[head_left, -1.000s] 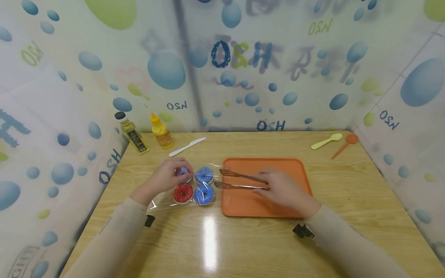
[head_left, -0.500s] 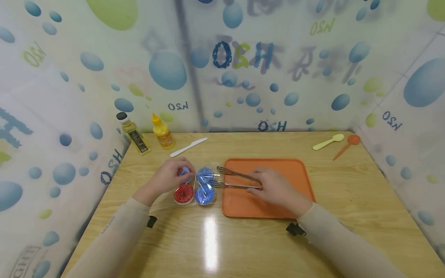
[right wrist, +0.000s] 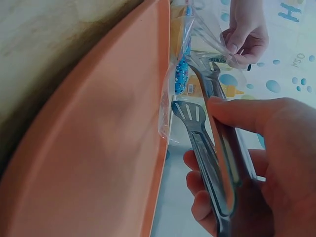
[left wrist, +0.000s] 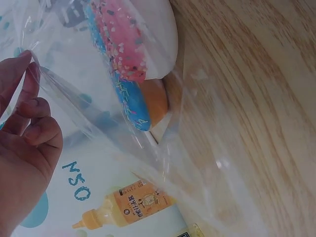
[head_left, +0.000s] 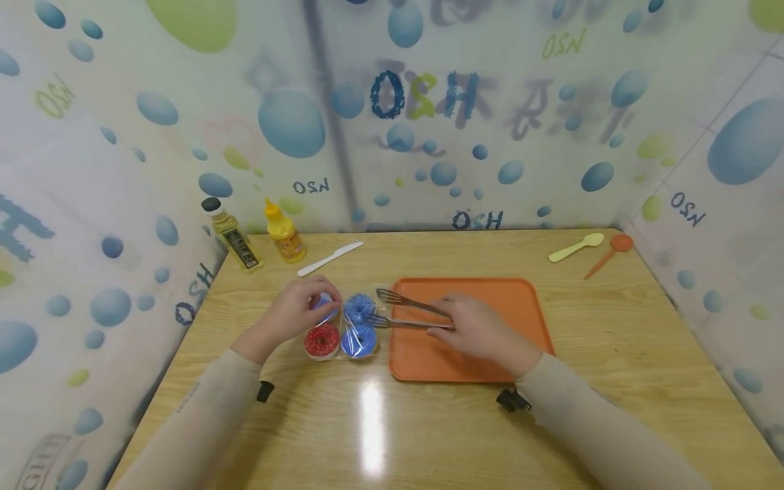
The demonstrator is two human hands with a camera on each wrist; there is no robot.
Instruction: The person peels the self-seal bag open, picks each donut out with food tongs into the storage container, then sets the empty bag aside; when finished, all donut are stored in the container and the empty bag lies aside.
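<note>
Left hand [head_left: 299, 307] has a pinch on a clear plastic bag [left wrist: 94, 131] of round, blue- and red-topped doughnuts [head_left: 360, 341], toward the wooden table's [head_left: 294, 435] left edge. Right hand [head_left: 474, 328] grips slotted silver metal tongs [head_left: 418, 324], arms spread, tips past the orange tray's [head_left: 429, 361] left edge.

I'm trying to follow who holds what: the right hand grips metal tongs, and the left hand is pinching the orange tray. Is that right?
Not quite: the left hand isn't pinching the orange tray; it pinches the clear plastic bag, as the left wrist view shows. The right hand does grip the metal tongs.
</note>
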